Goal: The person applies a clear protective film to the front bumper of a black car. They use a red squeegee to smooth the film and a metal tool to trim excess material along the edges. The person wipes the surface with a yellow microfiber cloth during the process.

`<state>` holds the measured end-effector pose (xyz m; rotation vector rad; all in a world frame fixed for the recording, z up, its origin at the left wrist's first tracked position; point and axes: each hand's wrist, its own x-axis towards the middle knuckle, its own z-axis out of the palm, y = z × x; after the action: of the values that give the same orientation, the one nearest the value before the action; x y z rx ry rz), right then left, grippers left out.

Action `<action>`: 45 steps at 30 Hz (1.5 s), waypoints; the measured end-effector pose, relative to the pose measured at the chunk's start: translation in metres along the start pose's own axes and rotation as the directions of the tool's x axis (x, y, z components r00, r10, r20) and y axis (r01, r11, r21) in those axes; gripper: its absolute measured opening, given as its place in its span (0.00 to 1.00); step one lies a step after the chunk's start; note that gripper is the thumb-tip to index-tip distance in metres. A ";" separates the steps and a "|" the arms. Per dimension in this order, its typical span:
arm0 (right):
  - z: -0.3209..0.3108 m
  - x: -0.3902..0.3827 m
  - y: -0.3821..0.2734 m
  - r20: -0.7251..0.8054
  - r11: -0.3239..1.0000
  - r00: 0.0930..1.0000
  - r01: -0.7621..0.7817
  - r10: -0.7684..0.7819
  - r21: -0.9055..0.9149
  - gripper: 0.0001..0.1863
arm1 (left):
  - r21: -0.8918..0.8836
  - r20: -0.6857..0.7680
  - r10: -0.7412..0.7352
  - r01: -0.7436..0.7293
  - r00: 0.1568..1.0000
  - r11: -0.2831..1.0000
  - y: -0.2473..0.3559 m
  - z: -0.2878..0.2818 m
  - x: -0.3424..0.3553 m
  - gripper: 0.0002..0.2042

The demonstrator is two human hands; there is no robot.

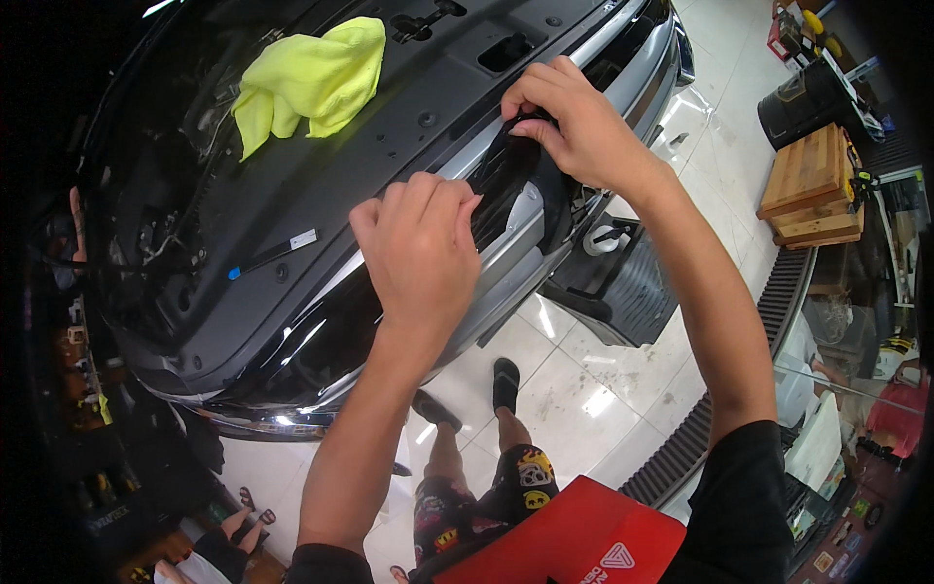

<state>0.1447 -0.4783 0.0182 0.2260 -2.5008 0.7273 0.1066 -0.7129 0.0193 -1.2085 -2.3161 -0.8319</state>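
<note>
Before me is the front of a dark car, with a silver trim strip (465, 161) along its grille. My right hand (574, 122) is closed over the grille, its thumb and fingers pinching thin black film (555, 200) that hangs down over the silver trim. My left hand (418, 243) is closed too, its fingers curled at the trim's upper edge; what they hold, if anything, is hidden. A yellow-green microfiber cloth (316, 83) lies crumpled on the black panel (389, 146) behind the grille. Nearer me on that panel rests a slim dark tool (274, 255) with a blue tip and a white end.
Below the bumper stands a black step stool or cart (623, 292) bearing a white round object (605, 239). Wooden boxes (806, 185) and a black bin (803, 102) stand at right, beside a floor grate (671, 443). Another person's legs (243, 535) show at lower left.
</note>
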 end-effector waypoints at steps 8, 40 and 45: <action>-0.008 0.009 0.002 0.109 0.996 0.992 -0.073 0.067 0.055 0.09 | 0.074 0.044 -0.134 0.130 0.990 0.989 0.012 0.006 0.023 0.05; -0.006 0.003 -0.013 -0.360 0.989 0.924 0.097 -0.132 -0.113 0.06 | -0.043 0.096 -0.040 0.044 0.995 0.998 0.010 0.000 0.012 0.07; 0.051 0.096 -0.072 -0.186 0.986 0.969 0.156 -0.164 -0.056 0.06 | -0.010 0.104 -0.072 0.074 0.992 0.997 0.008 -0.007 0.005 0.13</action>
<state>0.0620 -0.5677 0.0651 0.3239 -2.2832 0.6011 0.1112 -0.7111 0.0297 -1.2058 -2.4550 -0.8297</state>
